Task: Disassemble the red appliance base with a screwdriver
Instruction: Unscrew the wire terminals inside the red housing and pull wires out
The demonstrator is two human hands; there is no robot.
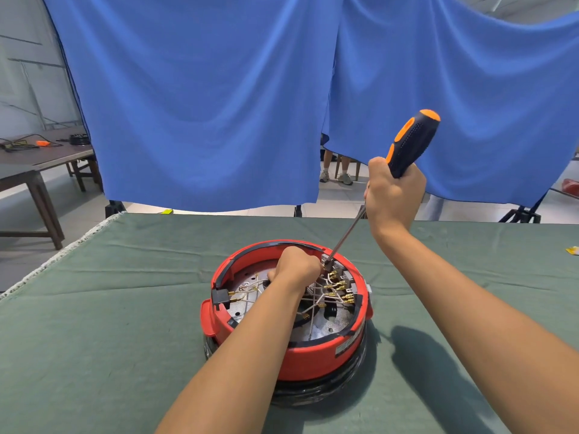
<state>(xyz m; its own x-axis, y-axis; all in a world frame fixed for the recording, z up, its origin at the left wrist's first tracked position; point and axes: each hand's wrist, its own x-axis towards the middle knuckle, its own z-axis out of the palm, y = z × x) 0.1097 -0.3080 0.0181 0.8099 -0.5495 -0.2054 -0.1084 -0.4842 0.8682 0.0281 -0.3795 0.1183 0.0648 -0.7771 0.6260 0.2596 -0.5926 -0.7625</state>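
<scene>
On the worktop [125, 308], red base [313, 355] is already open; your right hand [393, 195] is gripping the screwdriver [410, 145] on an inner screw, left hand [296, 266] curled inside, hold unclear.

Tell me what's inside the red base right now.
Inside the red base: a metal plate, white wires with brass terminals, the screwdriver tip, and the left hand, which covers the centre.

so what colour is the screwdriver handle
Black with orange patches and an orange cap, on the screwdriver handle in the head view.

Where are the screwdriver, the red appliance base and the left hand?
screwdriver [410, 145]: head view, on its black-and-orange handle.
red appliance base [308, 355]: head view, on its near red wall.
left hand [297, 266]: head view, on its back.
</scene>
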